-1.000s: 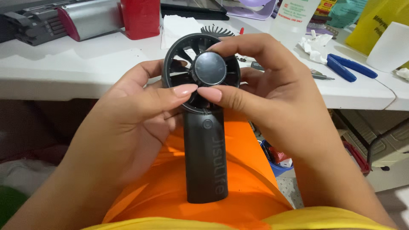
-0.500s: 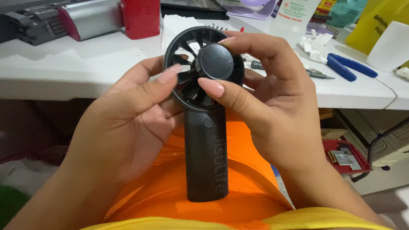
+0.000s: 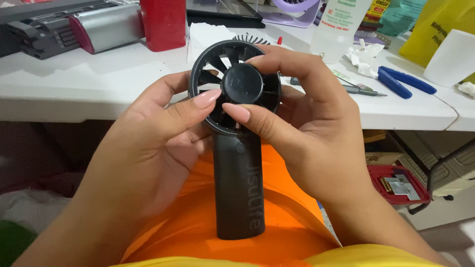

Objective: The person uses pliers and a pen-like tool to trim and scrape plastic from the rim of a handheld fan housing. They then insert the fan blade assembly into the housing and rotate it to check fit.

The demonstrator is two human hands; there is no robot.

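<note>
A head-worn camera looks down at two bare hands holding a small dark grey handheld fan (image 3: 239,188) upright over a lap draped in orange cloth (image 3: 198,217), in front of a white worktop (image 3: 74,84).

At 10 o'clock on the worktop lies a grey and magenta appliance (image 3: 94,24), with a red container (image 3: 164,22) just beside it toward 11 o'clock.

The left hand (image 3: 148,148) comes in from 8 o'clock. Its grip is closed on the fan's round head, the thumb lying across the front blades and its tip touching the left edge of the round centre hub (image 3: 242,83).

The fan fills the middle of the view: the ringed head with its open blades sits at the centre toward 12 o'clock, and the straight handle runs down to 6 o'clock, its base resting on the orange cloth.

The right hand (image 3: 316,133) comes in from 4 o'clock. Its grip clasps the head from the right, fingers curled over the top rim, the thumb tip pressing just below the hub, close to the left thumb.

At 2 o'clock on the worktop lie blue-handled pliers (image 3: 403,83), a thin screwdriver (image 3: 356,89) beside them, and a clear bottle (image 3: 341,24) behind. At 4 o'clock, below the worktop, sits a red tray (image 3: 396,183)
</note>
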